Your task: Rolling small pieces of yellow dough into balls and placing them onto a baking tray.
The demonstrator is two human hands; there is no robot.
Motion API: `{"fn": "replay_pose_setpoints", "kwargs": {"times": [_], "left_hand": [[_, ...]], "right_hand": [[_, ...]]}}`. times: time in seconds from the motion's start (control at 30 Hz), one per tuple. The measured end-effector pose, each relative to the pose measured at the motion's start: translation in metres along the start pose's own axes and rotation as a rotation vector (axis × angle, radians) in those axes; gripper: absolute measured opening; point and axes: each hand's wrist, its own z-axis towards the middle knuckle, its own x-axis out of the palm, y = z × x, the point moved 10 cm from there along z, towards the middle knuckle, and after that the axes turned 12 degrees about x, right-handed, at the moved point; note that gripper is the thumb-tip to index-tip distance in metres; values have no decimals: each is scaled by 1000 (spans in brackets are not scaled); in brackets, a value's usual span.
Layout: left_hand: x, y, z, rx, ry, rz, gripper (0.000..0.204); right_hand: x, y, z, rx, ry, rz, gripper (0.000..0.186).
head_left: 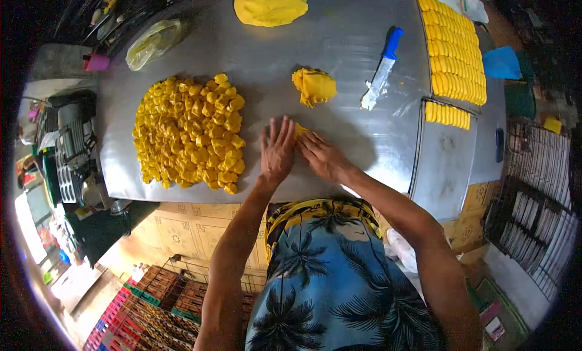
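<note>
The metal surface point(357, 23) carries heaped yellow pieces point(189, 132), a dough mound point(271, 5), a smaller lump point(314, 86), a blue-handled knife point(382, 68), a plastic bag point(154, 44) and trays point(445, 169).

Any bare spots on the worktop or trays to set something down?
Bare: the metal table between the large dough mound and the knife; also right of the right hand, below the knife; and the near tray below its short yellow row. Crowded: left of the left hand, the dough-piece pile; far right, packed yellow rows.
</note>
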Motion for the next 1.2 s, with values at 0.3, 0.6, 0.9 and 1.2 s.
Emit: {"fn": "replay_pose_setpoints", "kwargs": {"times": [0.3,0.6,0.9,1.2], "left_hand": [[6,-32,33,-33,-77,-177,66],[15,-58,35,-159,-17,-68,66],[2,-67,16,-271,4,78,68],[-14,-17,-13,-239,-82,-258,56]], "right_hand": [[-15,-12,-50,-20,-68,-56,43],[-61,-79,-72,289,-213,292,37],[-66,-61,-1,113,-180,433,36],[-21,-52,-10,-312,-103,14,41]]}}
